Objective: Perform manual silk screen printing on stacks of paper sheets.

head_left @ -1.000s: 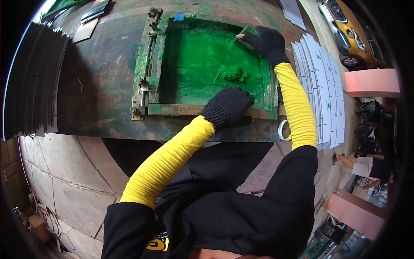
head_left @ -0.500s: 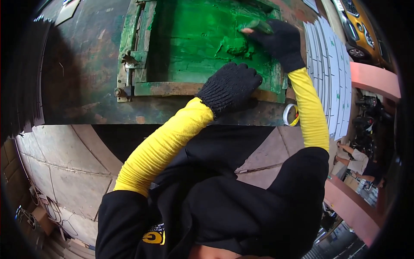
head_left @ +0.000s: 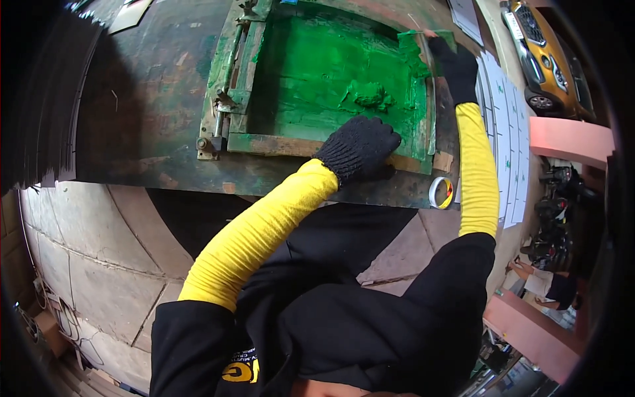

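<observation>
A wooden screen-printing frame (head_left: 270,143), smeared with green ink, lies on the table with metal clamps along its left side. Thick green ink is piled in a lump (head_left: 370,97) on the mesh. My left hand (head_left: 360,149), in a black knit glove, is closed over the frame's near bar, its fingertips partly hidden. At the far right corner, my right hand (head_left: 456,69), gloved too with a bare fingertip showing, is closed on a flat green-smeared scraper (head_left: 444,40). Ink clings at the frame's corner beside it; part of the scraper is hidden by the hand.
A tape roll (head_left: 441,192) lies at the table's (head_left: 152,119) near edge. Stacked white printed sheets (head_left: 506,145) stand to the right, and dark sheets (head_left: 43,112) at the far left. Beyond are a pink beam (head_left: 572,140), an orange car (head_left: 549,59) and a seated person (head_left: 552,288).
My right hand has moved away from the ink lump to the frame's far right corner with the scraper. My left hand stays on the near bar. The whole view has shifted slightly.
</observation>
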### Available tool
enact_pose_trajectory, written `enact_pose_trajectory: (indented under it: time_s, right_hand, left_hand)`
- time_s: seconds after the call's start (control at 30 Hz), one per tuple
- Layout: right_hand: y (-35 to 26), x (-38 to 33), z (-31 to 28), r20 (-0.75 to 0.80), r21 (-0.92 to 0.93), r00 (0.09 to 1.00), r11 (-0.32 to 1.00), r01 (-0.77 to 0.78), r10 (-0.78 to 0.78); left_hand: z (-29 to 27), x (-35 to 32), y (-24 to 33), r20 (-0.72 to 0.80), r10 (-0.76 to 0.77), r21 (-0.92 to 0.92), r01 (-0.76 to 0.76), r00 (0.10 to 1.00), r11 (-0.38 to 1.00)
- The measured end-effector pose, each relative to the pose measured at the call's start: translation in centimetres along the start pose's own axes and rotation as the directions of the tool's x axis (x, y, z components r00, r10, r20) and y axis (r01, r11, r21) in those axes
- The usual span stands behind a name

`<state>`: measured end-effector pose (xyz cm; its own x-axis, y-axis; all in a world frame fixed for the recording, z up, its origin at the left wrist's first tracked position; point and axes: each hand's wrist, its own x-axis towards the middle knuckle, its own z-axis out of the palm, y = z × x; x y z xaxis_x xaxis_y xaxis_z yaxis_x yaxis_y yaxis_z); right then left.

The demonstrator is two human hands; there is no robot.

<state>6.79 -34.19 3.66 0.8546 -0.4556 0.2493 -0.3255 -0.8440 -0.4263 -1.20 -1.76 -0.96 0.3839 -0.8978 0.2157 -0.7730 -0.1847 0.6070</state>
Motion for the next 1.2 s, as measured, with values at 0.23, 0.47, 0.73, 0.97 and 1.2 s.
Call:
enact_pose_trajectory:
  time_s: [0.23, 0.47, 0.73, 0.97, 1.2]
  right_hand:
    - [-2.9, -0.9, 3.0, -0.008, -0.425, 0.806, 0.731, 0.533, -0.592]
    - [-3.9, -4.9, 2.2, 0.096, -0.368, 0.801, 0.726, 0.58, -0.591]
    - [-5.3, -7.7, 0.3, 0.207, -0.224, 0.794, 0.762, 0.607, -0.572]
    - [-7.5, -0.9, 6.0, 0.088, 0.012, 0.886, 0.889, 0.457, -0.456]
    - [-19.9, -2.8, 11.3, -0.078, -0.246, 0.678, 0.674, 0.697, -0.73]
  left_hand:
    - [0.1, 0.2, 0.0, 0.019, 0.012, 0.001, -0.012, 1.0, 1.0]
    - [0.8, 0.4, -0.6, -0.042, 0.048, 0.016, -0.047, 0.998, 0.999]
    - [0.1, 0.3, -0.5, 0.025, -0.006, -0.022, 0.007, 1.0, 1.0]
    - [-0.5, 0.4, 0.4, 0.036, 0.022, -0.012, -0.021, 0.999, 1.0]
    - [0.5, 0.2, -0.2, -0.083, -0.001, -0.074, -0.006, 0.997, 0.997]
